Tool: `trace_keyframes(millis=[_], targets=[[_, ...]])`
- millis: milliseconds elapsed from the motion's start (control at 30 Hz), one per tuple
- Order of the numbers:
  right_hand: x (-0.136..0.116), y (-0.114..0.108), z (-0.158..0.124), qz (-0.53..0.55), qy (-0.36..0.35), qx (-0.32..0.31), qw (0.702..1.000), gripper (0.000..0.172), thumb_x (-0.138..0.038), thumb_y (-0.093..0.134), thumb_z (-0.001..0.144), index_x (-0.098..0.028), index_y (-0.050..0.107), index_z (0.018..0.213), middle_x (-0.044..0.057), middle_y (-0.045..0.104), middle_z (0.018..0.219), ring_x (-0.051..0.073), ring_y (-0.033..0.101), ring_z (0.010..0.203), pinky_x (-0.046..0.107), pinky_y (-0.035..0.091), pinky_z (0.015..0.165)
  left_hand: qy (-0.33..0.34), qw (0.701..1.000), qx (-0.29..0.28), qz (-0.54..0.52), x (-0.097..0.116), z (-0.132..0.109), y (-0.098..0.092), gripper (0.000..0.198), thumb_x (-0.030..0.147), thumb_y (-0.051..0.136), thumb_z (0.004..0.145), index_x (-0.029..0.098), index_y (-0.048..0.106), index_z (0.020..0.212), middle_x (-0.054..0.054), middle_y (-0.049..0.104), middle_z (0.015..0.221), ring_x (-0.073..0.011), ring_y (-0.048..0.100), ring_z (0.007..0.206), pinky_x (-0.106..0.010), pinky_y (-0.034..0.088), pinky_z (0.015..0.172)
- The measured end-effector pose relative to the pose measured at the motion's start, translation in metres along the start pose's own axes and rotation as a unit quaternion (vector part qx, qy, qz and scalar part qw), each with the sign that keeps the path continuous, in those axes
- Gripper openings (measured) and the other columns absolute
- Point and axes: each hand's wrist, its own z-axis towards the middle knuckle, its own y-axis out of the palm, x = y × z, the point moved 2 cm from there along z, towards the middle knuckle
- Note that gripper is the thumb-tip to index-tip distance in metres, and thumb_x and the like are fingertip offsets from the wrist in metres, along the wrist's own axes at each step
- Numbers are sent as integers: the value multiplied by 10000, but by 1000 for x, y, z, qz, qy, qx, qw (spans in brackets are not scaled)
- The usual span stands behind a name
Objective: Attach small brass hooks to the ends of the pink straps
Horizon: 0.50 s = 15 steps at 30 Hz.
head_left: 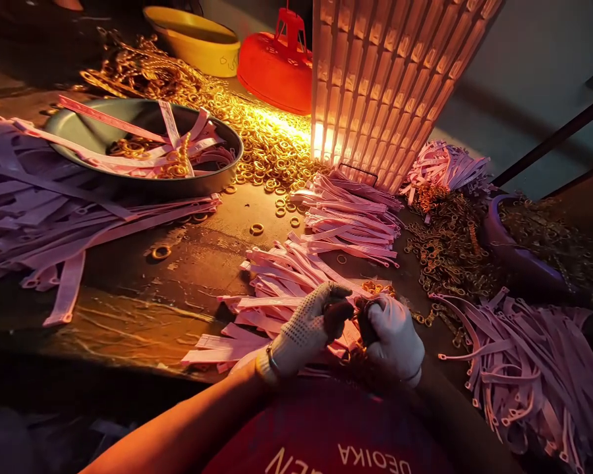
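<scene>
Both my hands wear white knit gloves with dark fingertips and meet at the table's near edge. My left hand (309, 326) is closed in a pinch, its fingertips pressed against those of my right hand (393, 336), which is also curled shut. What they hold between them is too small and dark to name. Just under and behind them lies a heap of pink plastic strips (277, 289), with a few gold rings (375, 288) beside my right hand.
A dark round pan (79, 131) at the left holds strips and rings. Loose gold rings (267, 141) spread under a lit ribbed panel (380, 79). More strip piles lie left (39, 210), centre (350, 220) and right (528, 368). Gold chains (445, 250), a purple bowl (504, 247), a yellow bowl (197, 39) and a red lid (277, 62) stand behind.
</scene>
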Motion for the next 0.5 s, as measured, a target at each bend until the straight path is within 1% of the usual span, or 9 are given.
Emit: trace_keyframes(millis=[33, 100, 167, 233, 300, 367, 433, 500], targets=[[0, 0, 0, 19, 19, -6, 1000, 160, -236, 482, 891, -204, 571, 762, 56, 543, 759, 185, 465, 656, 320, 356, 603, 22, 1000, 15, 15, 0, -2, 0, 404, 454, 765, 781, 168, 619, 1026, 11, 605, 727, -85, 497, 560, -196, 405, 501], [0, 1, 0, 44, 52, -18, 998, 149, -213, 473, 876, -210, 559, 754, 50, 541, 737, 182, 463, 633, 320, 346, 594, 53, 997, 18, 62, 0, -6, 0, 351, 415, 761, 795, 162, 641, 1007, -22, 640, 791, -106, 537, 639, -210, 440, 556], [1, 5, 0, 56, 78, -26, 995, 88, -198, 488, 809, -218, 547, 747, 54, 544, 742, 196, 474, 645, 328, 349, 598, 66, 993, 7, 99, 1, -8, 1, 297, 387, 735, 827, 163, 660, 1007, -28, 647, 795, -104, 525, 625, -214, 433, 551], [1, 8, 2, 62, 93, -34, 993, 52, -194, 501, 756, -224, 543, 749, 65, 554, 770, 213, 495, 681, 337, 364, 616, 67, 993, 1, 97, 3, -7, 3, 267, 372, 724, 843, 164, 664, 999, -6, 622, 743, -84, 477, 570, -203, 406, 525], [-2, 11, 6, 60, 100, -52, 992, 55, -201, 512, 765, -225, 560, 779, 74, 569, 791, 225, 513, 707, 347, 377, 634, 44, 998, -4, 37, 5, -5, 3, 266, 374, 725, 842, 174, 646, 999, 34, 556, 654, -67, 423, 515, -183, 366, 480], [-7, 13, 9, 49, 108, -72, 990, 59, -220, 519, 805, -227, 577, 811, 81, 575, 785, 230, 515, 694, 361, 376, 632, -10, 998, -1, -55, 7, 0, 3, 284, 362, 741, 824, 182, 626, 1011, 65, 491, 602, -53, 384, 471, -159, 320, 436], [-13, 15, 12, 44, 126, -82, 988, 62, -254, 532, 842, -241, 593, 834, 80, 567, 756, 237, 505, 666, 376, 370, 622, -64, 989, 17, -130, 8, 5, 2, 322, 312, 776, 782, 174, 624, 1030, 65, 497, 622, -35, 377, 456, -135, 299, 416], [-14, 19, 15, 58, 152, -92, 982, 72, -294, 545, 872, -274, 611, 854, 74, 558, 736, 246, 505, 650, 389, 374, 620, -81, 981, 46, -168, 9, 11, -2, 360, 253, 810, 732, 154, 643, 1035, 49, 532, 671, -20, 397, 468, -116, 309, 420]])
